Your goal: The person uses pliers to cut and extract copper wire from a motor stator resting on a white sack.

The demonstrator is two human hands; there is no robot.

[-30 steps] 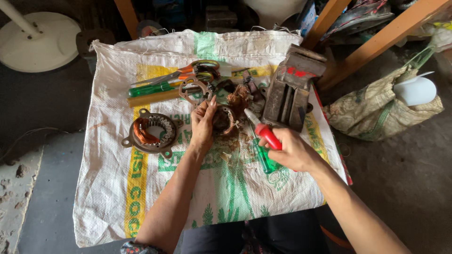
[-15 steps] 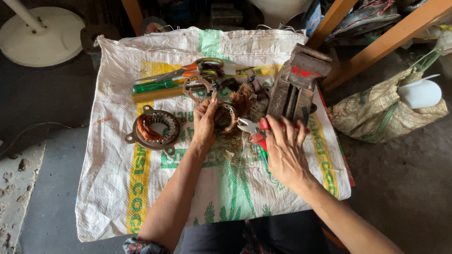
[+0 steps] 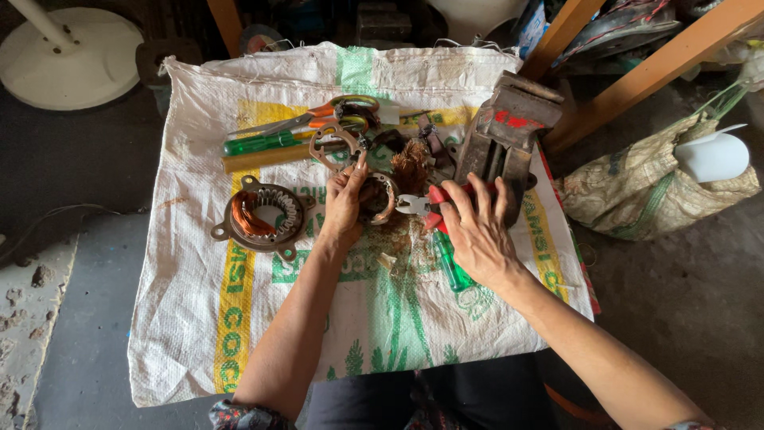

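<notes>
Head view shows our left hand [image 3: 344, 201] curled around a rusty ring-shaped motor part [image 3: 379, 199], fingers wrapped over its left rim and holding it down on the woven sack [image 3: 199, 318] that covers the table. Our right hand [image 3: 476, 231] lies just right of that ring, fingers spread and pressing on red-handled pliers [image 3: 426, 205] whose metal nose points at the ring — whether the nose touches it we cannot tell, as the fingers hide most of the tool. Under the right palm lies one green-handled screwdriver [image 3: 452, 267]. We count two wound or ring-shaped motor parts in all: the one held, and a second stator with copper windings [image 3: 260, 216] lying apart to the left of our left wrist. Beyond the hands sit one pair of orange-handled scissors [image 3: 318, 115], another green-handled screwdriver [image 3: 263, 143], a loose metal bracket [image 3: 334, 147] and a clump of brown wire [image 3: 411, 163]. One heavy bench vise [image 3: 503, 135] stands at the far right corner, crowding the right hand's fingertips. Off the table, a bag with a white container [image 3: 712, 155] rests on the floor.
</notes>
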